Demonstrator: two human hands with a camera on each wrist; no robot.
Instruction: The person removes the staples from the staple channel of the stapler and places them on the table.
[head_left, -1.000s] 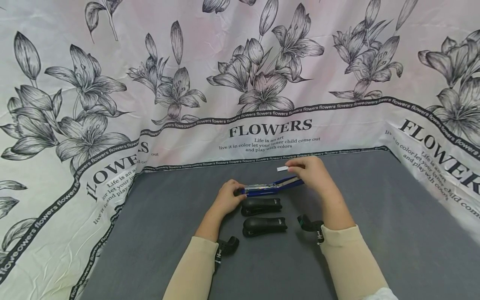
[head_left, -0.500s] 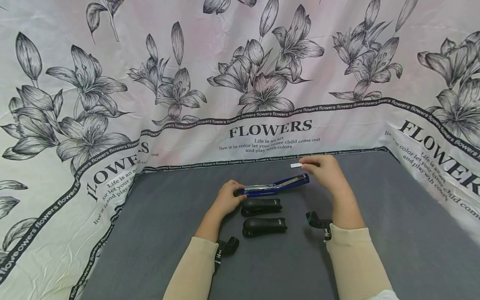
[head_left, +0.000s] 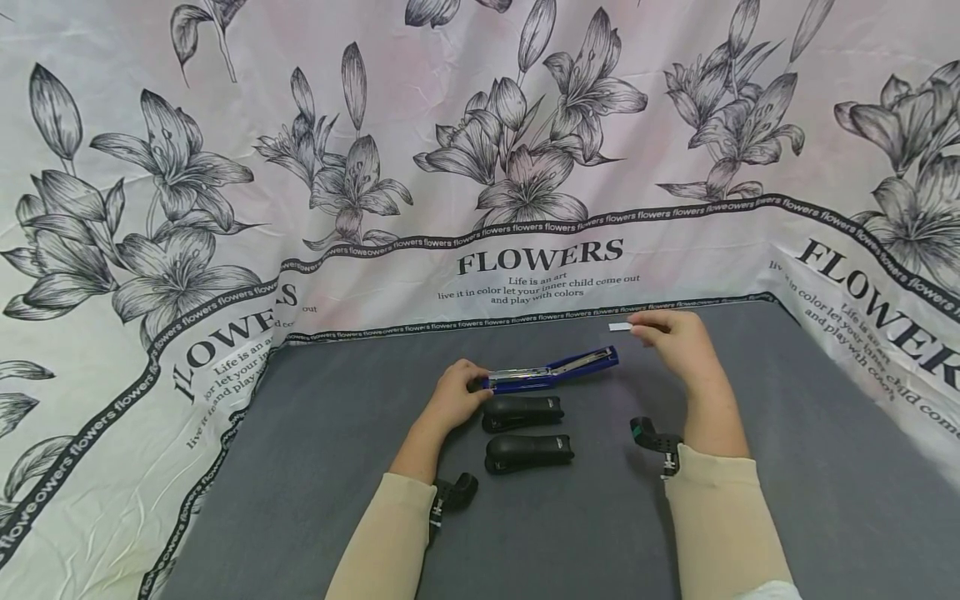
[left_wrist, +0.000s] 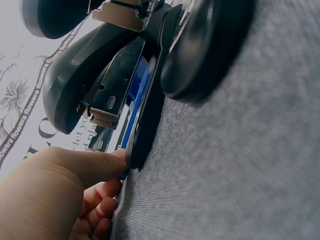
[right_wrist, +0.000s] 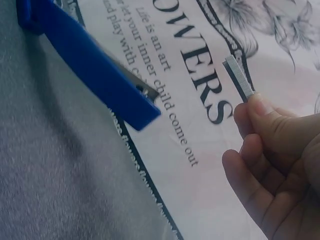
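A blue stapler lies unfolded on the grey cloth, its top cover swung up to the right and its metal channel exposed. My left hand grips the stapler's left end between thumb and fingers. In the left wrist view, black staplers hide most of the blue one, and the thumb overlaps a black base's end. My right hand pinches a short silver strip of staples by one end, with thumb and forefinger. It is raised to the right of the blue cover, apart from it.
Two black staplers lie side by side in front of the blue one, the nearer stapler closest to me. A floral printed curtain borders the grey cloth at the back and sides. Each wrist carries a black camera mount.
My right hand has moved right, away from the blue stapler's cover, carrying the strip of staples. The left hand and the staplers have stayed in place.
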